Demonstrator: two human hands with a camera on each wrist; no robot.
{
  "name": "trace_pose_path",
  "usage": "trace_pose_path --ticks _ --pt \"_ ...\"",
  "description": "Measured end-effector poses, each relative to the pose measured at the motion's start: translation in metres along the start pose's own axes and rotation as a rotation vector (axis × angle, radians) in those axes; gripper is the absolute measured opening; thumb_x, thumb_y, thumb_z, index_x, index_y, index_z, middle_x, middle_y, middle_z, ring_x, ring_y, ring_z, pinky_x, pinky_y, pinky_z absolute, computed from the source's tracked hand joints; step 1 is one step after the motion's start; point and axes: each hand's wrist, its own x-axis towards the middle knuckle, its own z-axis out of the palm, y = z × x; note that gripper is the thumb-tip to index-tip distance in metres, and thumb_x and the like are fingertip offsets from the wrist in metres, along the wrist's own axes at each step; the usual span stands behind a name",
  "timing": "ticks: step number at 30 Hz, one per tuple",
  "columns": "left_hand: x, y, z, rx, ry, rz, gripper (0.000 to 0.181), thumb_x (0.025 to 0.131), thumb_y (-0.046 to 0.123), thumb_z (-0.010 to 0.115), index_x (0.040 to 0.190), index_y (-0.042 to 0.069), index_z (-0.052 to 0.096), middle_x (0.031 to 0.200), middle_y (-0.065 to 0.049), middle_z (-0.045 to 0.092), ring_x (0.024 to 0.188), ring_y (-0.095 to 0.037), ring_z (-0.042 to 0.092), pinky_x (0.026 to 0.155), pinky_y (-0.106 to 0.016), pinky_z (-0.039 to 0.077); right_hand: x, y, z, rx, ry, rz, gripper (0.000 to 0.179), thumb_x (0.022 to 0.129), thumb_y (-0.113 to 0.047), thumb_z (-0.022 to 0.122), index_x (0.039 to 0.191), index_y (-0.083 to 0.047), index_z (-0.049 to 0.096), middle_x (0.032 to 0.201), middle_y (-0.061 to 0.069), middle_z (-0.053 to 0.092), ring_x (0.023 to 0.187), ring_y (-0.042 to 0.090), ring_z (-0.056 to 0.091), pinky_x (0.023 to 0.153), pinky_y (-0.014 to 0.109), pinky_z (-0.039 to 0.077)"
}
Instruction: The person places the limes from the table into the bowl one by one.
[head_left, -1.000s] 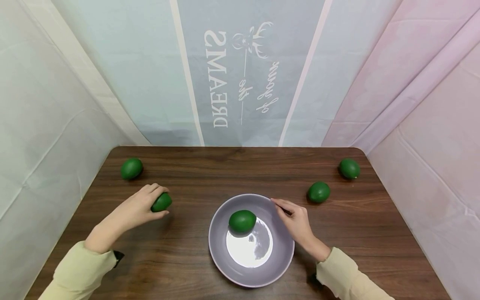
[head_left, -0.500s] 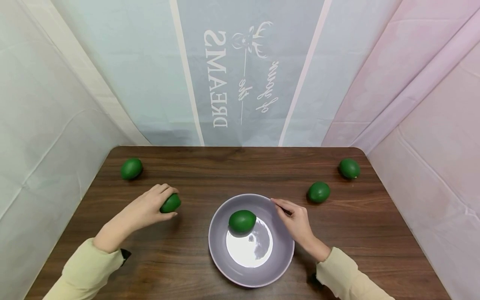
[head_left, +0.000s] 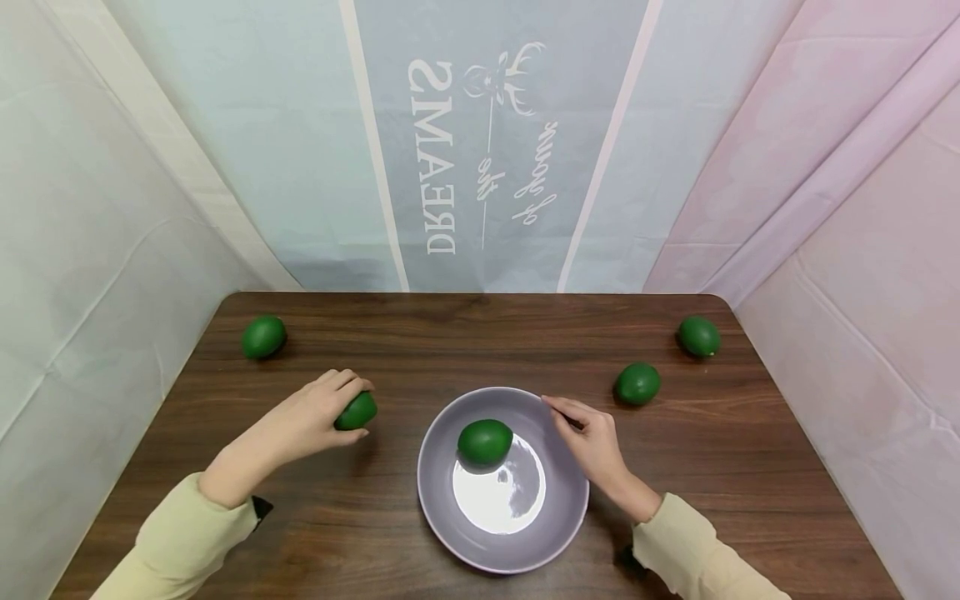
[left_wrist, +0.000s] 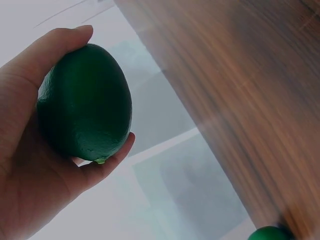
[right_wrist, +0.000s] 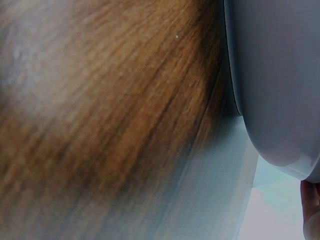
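The left hand grips a green lime, thumb on one side and fingers curled round the other, over the left half of the brown wood surface, between its left edge and the bowl. The left wrist view shows a small pale nub at one end of that lime. The right hand pinches the bowl's rim on its far right side, fingertips and thumb together there. The grey-purple bowl sits about midway between the left and right edges of the surface, toward the person's side, and a second lime lies in it, left of a bright reflection. A third lime lies near the far left corner, a fourth near the far right corner, and a fifth between that corner and the bowl. Pale green sleeves cover both forearms. Beyond the far edge hangs a pale blue cloth with reversed white lettering
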Motion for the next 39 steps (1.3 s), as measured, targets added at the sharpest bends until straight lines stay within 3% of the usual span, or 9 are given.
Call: trace_pose_path --ticks 35,39 --pt "0.024 0.039 -0.001 -0.033 -0.010 0.133 0.046 0.069 0.026 0.077 0.106 0.006 0.056 0.098 -0.001 0.053 0.087 -0.016 0.050 0.075 -0.031 0.047 0.001 -0.002 0.001 -0.016 0.011 0.012 0.023 0.071 0.019 0.064 0.090 0.006 0.070 0.087 0.019 0.068 0.081 0.028 0.066 0.073 0.009 0.047" --pt "0.027 0.042 0.000 -0.039 -0.023 0.142 0.046 0.069 0.026 0.077 0.106 0.007 0.056 0.098 0.001 0.053 0.087 -0.015 0.049 0.075 -0.030 0.047 -0.002 0.010 0.003 -0.005 0.012 0.002 0.024 0.072 0.018 0.064 0.091 0.004 0.071 0.088 0.017 0.068 0.082 0.025 0.066 0.073 0.009 0.047"
